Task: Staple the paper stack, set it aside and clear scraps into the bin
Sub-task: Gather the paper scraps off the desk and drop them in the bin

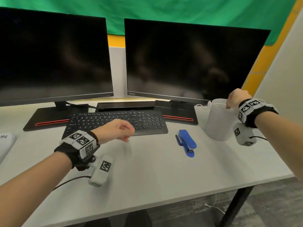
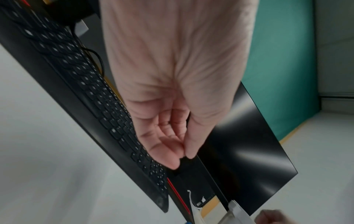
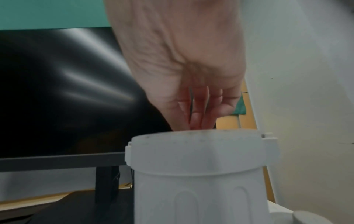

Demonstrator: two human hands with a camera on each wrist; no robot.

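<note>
A white plastic bin stands at the right of the desk, in front of the right monitor. My right hand is over its mouth with the fingers pointing down into it. In the right wrist view the right hand has its fingers straight and close together, tips at the bin's rim; no scrap shows between them. A blue stapler lies on the desk between my hands. The paper stack lies at the far left edge. My left hand hovers loosely curled and empty by the keyboard's front edge.
A black keyboard sits in front of two dark monitors on low black stands. The desk's front edge runs across the bottom, with floor and a black leg beyond. A white partition wall closes off the right side.
</note>
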